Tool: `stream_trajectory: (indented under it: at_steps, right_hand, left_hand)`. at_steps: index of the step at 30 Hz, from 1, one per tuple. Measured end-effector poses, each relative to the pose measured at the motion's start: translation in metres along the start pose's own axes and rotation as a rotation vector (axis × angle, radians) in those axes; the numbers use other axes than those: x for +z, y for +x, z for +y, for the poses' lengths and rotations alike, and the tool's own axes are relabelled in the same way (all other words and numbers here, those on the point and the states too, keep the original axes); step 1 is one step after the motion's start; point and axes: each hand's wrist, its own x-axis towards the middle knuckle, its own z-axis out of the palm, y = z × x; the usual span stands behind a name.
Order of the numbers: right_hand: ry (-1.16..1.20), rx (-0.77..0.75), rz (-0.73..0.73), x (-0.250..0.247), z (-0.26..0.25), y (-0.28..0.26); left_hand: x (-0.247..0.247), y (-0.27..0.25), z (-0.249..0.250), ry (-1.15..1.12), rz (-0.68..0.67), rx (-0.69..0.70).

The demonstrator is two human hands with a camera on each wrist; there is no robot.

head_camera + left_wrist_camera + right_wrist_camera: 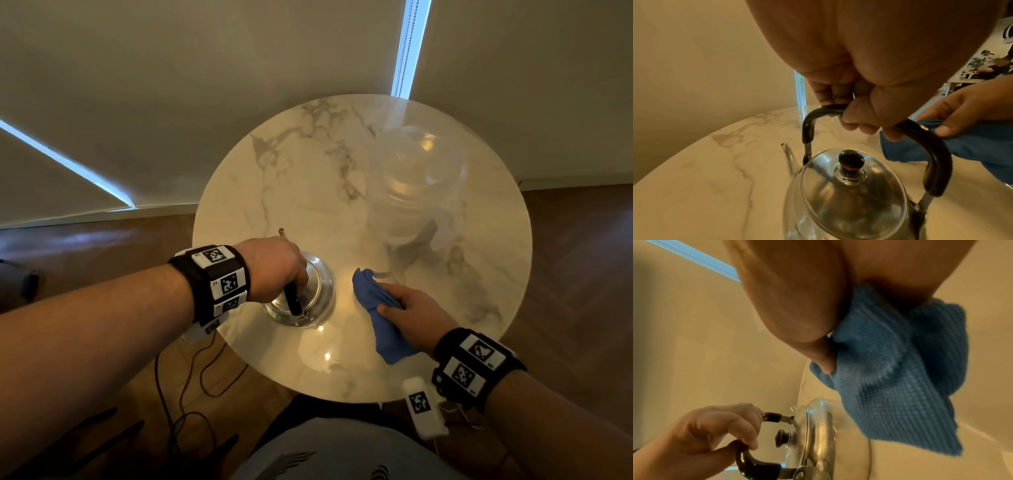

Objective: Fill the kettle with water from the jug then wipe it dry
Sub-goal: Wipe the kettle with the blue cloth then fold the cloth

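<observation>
A shiny metal kettle with a black knob on its lid stands on the round marble table. My left hand grips its black arched handle from above. Just right of the kettle, my right hand holds a crumpled blue cloth, close beside the kettle's side. A clear plastic jug stands at the back right of the table.
The table's near edge is just before my lap. Wooden floor surrounds it, with thin cables hanging at lower left. A pale wall rises behind the table.
</observation>
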Motion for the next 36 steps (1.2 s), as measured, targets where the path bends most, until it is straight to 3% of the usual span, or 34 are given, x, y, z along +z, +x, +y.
stream_trajectory:
  at_steps: [3, 5, 7, 9, 12, 16, 20, 26, 33, 36]
  right_hand:
    - [0.055, -0.034, 0.021, 0.011, -0.008, 0.003]
    - [0.015, -0.094, 0.045, 0.018, -0.012, 0.010]
    - [-0.071, -0.161, 0.068, 0.028, -0.013, 0.022]
    - [-0.140, -0.195, 0.088, 0.039, -0.014, 0.033]
    - [-0.256, -0.200, 0.067, 0.059, -0.016, 0.040]
    - [-0.298, -0.196, 0.071, 0.077, -0.012, 0.034]
    - [-0.303, -0.162, 0.129, 0.078, -0.020, 0.048]
    - [-0.356, -0.288, 0.010, 0.077, -0.068, 0.096]
    - [-0.501, -0.251, 0.072, 0.057, -0.034, 0.060]
    - [-0.532, -0.252, 0.082, 0.060, -0.043, 0.083]
  left_hand:
    - [0.017, -0.003, -0.006, -0.005, 0.161, 0.055]
    - [0.034, -0.008, -0.007, -0.108, 0.417, 0.004]
    - [0.055, -0.015, -0.003, -0.387, 0.709, -0.224]
    - [0.076, -0.020, 0.000, -0.681, 0.843, -0.505]
    - [0.099, -0.018, 0.004, -0.926, 0.678, -0.756]
    - [0.104, -0.012, 0.015, -0.940, 0.482, -0.678]
    - [0.098, -0.012, 0.017, -0.892, 0.455, -0.738]
    - [0.080, -0.012, 0.012, -0.801, 0.334, -0.794]
    - [0.081, -0.010, 0.007, -0.807, 0.278, -0.813]
    - [0.081, -0.010, 0.007, -0.785, 0.265, -0.811]
